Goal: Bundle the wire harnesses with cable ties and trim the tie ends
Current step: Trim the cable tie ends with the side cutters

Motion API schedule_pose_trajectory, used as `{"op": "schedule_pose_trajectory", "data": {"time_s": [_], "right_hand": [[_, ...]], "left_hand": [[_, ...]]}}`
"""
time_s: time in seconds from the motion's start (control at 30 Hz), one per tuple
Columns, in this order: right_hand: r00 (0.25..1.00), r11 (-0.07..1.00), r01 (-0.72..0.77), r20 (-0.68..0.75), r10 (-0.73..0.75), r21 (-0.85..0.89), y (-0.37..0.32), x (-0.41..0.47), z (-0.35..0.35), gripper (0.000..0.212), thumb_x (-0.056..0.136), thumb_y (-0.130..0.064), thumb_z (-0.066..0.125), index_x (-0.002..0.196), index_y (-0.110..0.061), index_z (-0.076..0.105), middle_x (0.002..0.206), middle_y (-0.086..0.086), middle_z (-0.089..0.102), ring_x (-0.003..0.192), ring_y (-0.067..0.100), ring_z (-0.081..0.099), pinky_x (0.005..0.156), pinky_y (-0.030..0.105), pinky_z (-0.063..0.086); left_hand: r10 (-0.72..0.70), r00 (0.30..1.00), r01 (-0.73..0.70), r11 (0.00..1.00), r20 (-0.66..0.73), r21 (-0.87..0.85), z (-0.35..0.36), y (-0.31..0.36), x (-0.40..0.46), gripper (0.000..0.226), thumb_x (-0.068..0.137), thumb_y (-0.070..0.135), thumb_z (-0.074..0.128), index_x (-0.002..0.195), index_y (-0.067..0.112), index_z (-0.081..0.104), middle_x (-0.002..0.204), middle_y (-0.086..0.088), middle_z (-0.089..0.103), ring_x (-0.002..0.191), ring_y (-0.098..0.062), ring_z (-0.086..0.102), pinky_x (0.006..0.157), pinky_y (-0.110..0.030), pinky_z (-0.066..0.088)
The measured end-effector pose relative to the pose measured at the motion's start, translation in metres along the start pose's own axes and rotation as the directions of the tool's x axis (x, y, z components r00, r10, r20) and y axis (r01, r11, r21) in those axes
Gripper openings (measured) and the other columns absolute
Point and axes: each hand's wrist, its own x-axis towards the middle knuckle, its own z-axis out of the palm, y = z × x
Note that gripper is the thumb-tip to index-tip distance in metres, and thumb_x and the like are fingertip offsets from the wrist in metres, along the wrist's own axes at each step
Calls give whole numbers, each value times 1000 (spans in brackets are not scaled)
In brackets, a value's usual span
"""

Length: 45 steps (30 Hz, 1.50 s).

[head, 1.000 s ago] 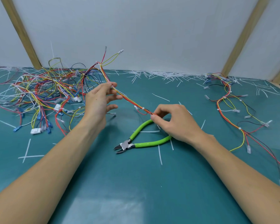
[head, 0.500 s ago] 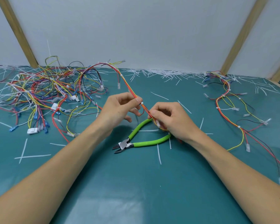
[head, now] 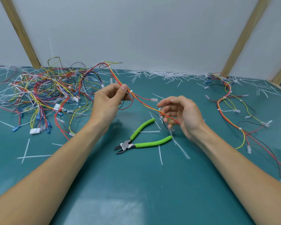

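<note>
- Head view: left hand (head: 108,103) pinches wire harness (head: 141,101) beside a white cable tie (head: 130,91).
- Right hand (head: 183,114) loosely cups the harness; actual grasp unclear, fingertips blurred.
</note>
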Motion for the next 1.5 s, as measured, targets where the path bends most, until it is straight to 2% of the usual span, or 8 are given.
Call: {"op": "schedule_pose_trajectory", "data": {"time_s": [0.23,0.7,0.9,1.03,1.2,1.33,1.4,1.5], "right_hand": [[989,977,-148,30,146,151,-5,1,-7,46,98,-27,36,88,-16,80,74,1,67,44,11,49,37,17,32],[948,978,4,-313,63,209,-3,8,-17,25,92,-17,47,89,-12,71,65,-4,61,39,7,26,34,18,19],[950,975,155,-248,-192,-160,5,4,-9,24,93,-9,58,116,-11,65,100,3,73,83,16,69,64,30,57],[923,849,309,-79,-376,-428,10,1,1,24,88,-19,60,110,-19,70,112,1,74,109,13,68,98,41,54],[998,998,-2,67,6,-64,-2,-5,8,56,106,-47,30,101,-10,72,96,18,78,70,32,74,68,33,58],[997,994,-53,58,59,-98,-3,-5,4,74,104,-61,24,96,-9,75,72,20,69,30,20,40,42,24,40],[1000,997,-20,-17,19,-70,-6,-4,0,68,103,-60,33,92,-8,77,66,17,65,30,17,34,38,21,33],[990,1000,-8,-143,12,25,-10,-3,-3,59,101,-56,42,90,-9,76,75,13,72,51,21,61,43,24,45]], "left_hand": [[-95,995,98,992,37,-83,-1,2,-1,21,100,32,62,90,15,70,69,3,67,52,-16,66,41,-21,44],[-277,960,275,908,38,-318,-6,8,1,15,100,30,61,89,22,68,75,9,70,65,-10,71,44,-19,47],[-291,954,295,862,74,-413,-9,5,5,13,102,27,57,94,21,64,79,7,71,83,-13,76,54,-22,55],[-281,949,315,841,141,-441,-9,1,6,10,104,25,55,98,20,61,96,0,76,95,-17,76,62,-26,59],[-255,934,350,794,251,-496,-8,-1,7,8,101,22,58,98,20,64,101,0,75,107,-17,72,75,-31,60],[-240,905,387,806,350,-448,-9,-2,7,16,98,27,63,100,23,78,117,-1,73,118,-20,67,90,-41,59],[-244,886,396,841,395,-368,-11,-2,6,19,98,33,62,102,30,80,125,2,71,121,-18,65,95,-46,56],[-256,841,412,874,477,-258,-11,-2,4,20,96,39,61,106,34,79,130,3,69,124,-18,63,98,-49,52]]}}
